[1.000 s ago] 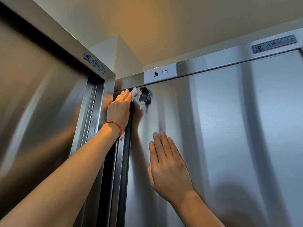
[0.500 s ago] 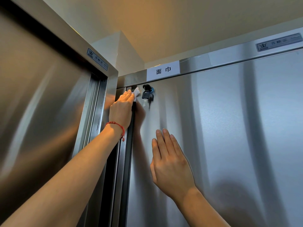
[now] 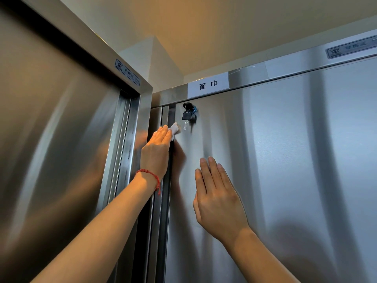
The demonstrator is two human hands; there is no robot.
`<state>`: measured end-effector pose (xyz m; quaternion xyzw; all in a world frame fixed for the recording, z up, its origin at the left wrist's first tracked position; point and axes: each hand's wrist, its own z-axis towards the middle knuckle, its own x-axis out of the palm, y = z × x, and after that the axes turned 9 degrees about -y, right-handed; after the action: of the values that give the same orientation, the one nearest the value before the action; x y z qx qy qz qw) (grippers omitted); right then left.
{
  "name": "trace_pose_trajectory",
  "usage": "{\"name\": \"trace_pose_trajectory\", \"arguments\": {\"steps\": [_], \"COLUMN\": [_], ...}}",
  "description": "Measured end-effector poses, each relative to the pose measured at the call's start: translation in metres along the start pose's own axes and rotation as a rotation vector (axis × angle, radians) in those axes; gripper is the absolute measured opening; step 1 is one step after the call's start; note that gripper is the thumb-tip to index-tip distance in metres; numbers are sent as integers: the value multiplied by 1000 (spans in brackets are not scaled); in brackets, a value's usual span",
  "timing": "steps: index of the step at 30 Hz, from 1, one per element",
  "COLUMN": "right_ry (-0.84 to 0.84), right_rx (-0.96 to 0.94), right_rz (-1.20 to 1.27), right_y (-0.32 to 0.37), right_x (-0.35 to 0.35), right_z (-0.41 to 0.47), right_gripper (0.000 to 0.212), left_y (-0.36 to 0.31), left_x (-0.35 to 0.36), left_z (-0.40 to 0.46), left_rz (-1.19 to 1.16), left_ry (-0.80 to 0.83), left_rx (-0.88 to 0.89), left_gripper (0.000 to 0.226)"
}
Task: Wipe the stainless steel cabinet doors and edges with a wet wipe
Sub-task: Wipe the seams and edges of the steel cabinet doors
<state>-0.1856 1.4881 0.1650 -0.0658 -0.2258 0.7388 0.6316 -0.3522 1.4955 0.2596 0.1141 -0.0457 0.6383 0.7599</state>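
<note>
Brushed, glossy steel cabinet door (image 3: 285, 160) (streaky reflections); soft white cloth-like wipe (image 3: 175, 128).

Door (image 3: 285, 170) face broad and bare right of the right hand (image 3: 218, 203), which lies flat on it. Up the door's left edge the way is narrow: left hand (image 3: 156, 154) and wet wipe (image 3: 175, 128) fill the seam, keys (image 3: 187, 116) hang just above right, top rail (image 3: 255, 75) caps it. Adjoining cabinet frame (image 3: 142, 127) crowds close on the left.
</note>
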Motion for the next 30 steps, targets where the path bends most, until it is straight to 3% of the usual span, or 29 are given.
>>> {"name": "trace_pose_trajectory", "arguments": {"steps": [30], "right_ry": [57], "right_rx": [4], "right_rz": [22], "right_y": [3], "right_x": [-4], "right_z": [2], "right_gripper": [55], "left_y": [1], "left_x": [-6], "left_z": [-11], "left_rz": [73], "left_ry": [-98], "left_rx": [176], "left_gripper": [55]}}
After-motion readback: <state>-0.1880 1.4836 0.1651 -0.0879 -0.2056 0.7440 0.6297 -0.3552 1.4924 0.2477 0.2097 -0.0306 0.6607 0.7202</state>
